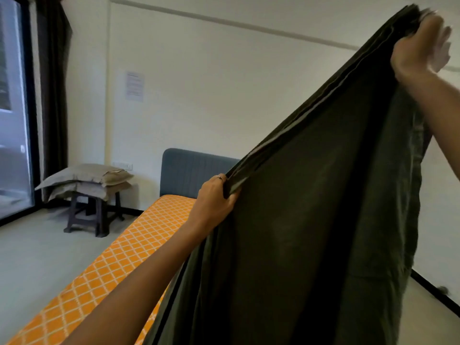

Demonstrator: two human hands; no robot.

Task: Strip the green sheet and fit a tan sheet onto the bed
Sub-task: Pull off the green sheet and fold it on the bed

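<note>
The dark green sheet (pixel 311 220) hangs in the air in folded layers, lifted off the bed. My left hand (pixel 215 195) grips its folded edge at mid height, in front of the headboard. My right hand (pixel 420 46) holds the same edge high up at the top right, blurred by motion. Below lies the bare mattress (pixel 119 257), orange with a white diamond pattern. The hanging sheet hides the mattress's right part. No tan sheet is in view.
A grey-blue headboard (pixel 194 170) stands against the white wall. Left of the bed, a dark stool (pixel 92 212) carries two stacked tan pillows (pixel 87 180). A large window (pixel 12 120) with a dark curtain (pixel 53 95) fills the left side. Pale floor (pixel 37 257) runs beside the bed.
</note>
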